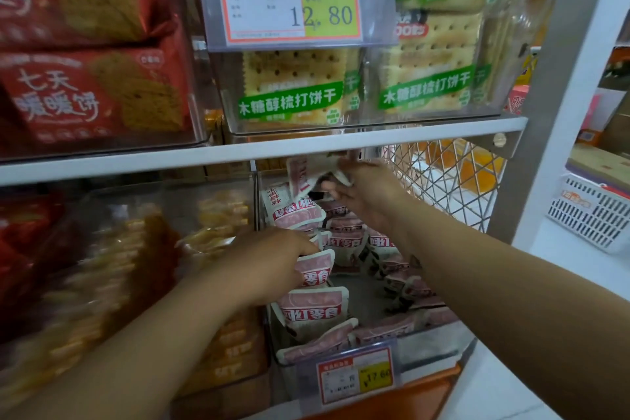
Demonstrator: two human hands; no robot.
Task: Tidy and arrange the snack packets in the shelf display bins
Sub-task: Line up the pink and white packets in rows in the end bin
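White metal shelf board (306,147) spans the frame from 9 to 3 o'clock. Above it are clear bins: red biscuit packets (92,92) at 10 o'clock, and green-banded cracker packets (289,92) at 12 to 1, on edge with faces out. Below the board at 8 o'clock is a blurred bin of yellow-orange packets (112,266).

The task bin is a clear plastic display bin (439,348) at 6 o'clock, under the board. A diamond wire mesh side panel (453,181) sits at its 2 o'clock. A white perforated plastic basket (593,215) is at 3 o'clock, well apart from the shelf.

The bin holds pink-and-white snack packets (310,307). These are small flat pouches with a white border, pink meat print and red lettering.
- Left column: packets stand on edge in a front-to-back row, faces toward the camera, long axis 9–3.
- Right column: packets are loose, tilted and overlapping, with no common heading.
- A bare strip of bin floor shows between the two columns.

Left hand (272,262) has its grip curled over the top edge of a row packet (315,269) mid-bin.

Right hand (364,194) is at the bin's back, just under the board. Its grip pinches a raised packet (306,174) with long axis roughly 12–6. It's blurred, so I can't tell whether it's one packet or several.

Orange-framed price tag reading 12.80 (289,0) hangs on the upper bin. A smaller tag reading 17.60 (354,375) is on the task bin's front.
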